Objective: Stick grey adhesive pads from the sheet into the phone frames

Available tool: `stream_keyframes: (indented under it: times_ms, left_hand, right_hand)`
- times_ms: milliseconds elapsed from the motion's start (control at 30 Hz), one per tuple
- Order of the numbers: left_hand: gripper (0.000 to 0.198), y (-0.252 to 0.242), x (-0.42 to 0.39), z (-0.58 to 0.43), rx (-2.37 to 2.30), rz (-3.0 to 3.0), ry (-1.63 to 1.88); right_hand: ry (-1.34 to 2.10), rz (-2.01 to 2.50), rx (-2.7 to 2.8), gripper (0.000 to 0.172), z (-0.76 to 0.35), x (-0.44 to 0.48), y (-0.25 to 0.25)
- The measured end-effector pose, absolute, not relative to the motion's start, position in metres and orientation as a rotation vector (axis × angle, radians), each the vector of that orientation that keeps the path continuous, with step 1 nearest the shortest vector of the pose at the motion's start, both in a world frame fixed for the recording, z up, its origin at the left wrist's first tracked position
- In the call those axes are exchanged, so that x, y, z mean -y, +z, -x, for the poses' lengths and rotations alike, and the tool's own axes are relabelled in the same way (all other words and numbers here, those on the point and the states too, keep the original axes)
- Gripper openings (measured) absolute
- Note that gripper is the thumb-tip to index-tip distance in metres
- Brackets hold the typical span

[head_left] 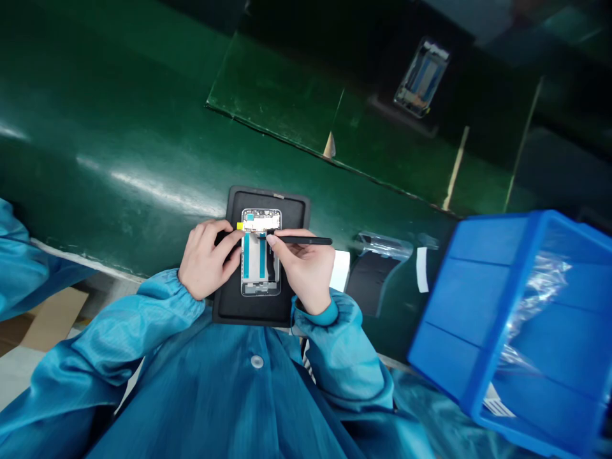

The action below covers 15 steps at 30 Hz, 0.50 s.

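Observation:
An opened phone (255, 255) lies in a black tray (229, 306), its circuit board at the far end and two blue strips along its middle. My left hand (206, 258) rests at the phone's left edge, fingers bent and apart. Their tips touch the edge beside a small yellow tab (240, 225). In my right hand (308, 268) a slim black stick-like tool (306, 240) is pinched between thumb and fingers. Its thin tip points left, over the phone just below the board; whether it touches is too small to tell. A black flex strip (271, 264) runs down the phone's right side.
Right of the tray lie a white piece (340, 271), a dark sheet in clear film (373, 280) and a white strip (422, 269). A blue bin (459, 306) holds clear plastic. Another opened phone (422, 78) sits farther back. A co-worker's blue sleeve (19, 261) shows at left.

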<state>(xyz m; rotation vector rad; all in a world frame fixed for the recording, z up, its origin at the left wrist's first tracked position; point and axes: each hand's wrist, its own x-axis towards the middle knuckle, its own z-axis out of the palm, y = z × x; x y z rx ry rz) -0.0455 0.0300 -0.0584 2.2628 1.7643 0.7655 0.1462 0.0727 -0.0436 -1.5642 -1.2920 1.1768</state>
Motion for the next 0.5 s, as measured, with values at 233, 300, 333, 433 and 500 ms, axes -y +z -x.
stream_keyframes:
  times_ms: [233, 300, 333, 433, 500]
  left_hand:
    - [0.026, -0.0585, -0.0297, 0.0458, -1.774, -2.239, 0.736]
    - [0.026, -0.0584, -0.0294, 0.0458, -1.772, -2.232, 0.730]
    - [0.026, -0.0582, -0.0293, 0.0458, -1.771, -2.226, 0.729]
    - [0.027, -0.0577, -0.0290, 0.0455, -1.769, -2.206, 0.734]
    - [0.027, -0.0574, -0.0290, 0.0454, -1.770, -2.204, 0.735]
  right_hand:
    - [1.165, 1.569, 1.300, 0.018, -0.1449, -0.0731, -0.0422]
    - [1.166, 1.568, 1.299, 0.018, -0.1450, -0.0728, -0.0422]
    - [1.167, 1.570, 1.298, 0.018, -0.1451, -0.0726, -0.0423]
    - [1.172, 1.579, 1.298, 0.019, -0.1458, -0.0721, -0.0428]
    - [1.178, 1.578, 1.296, 0.020, -0.1463, -0.0722, -0.0430]
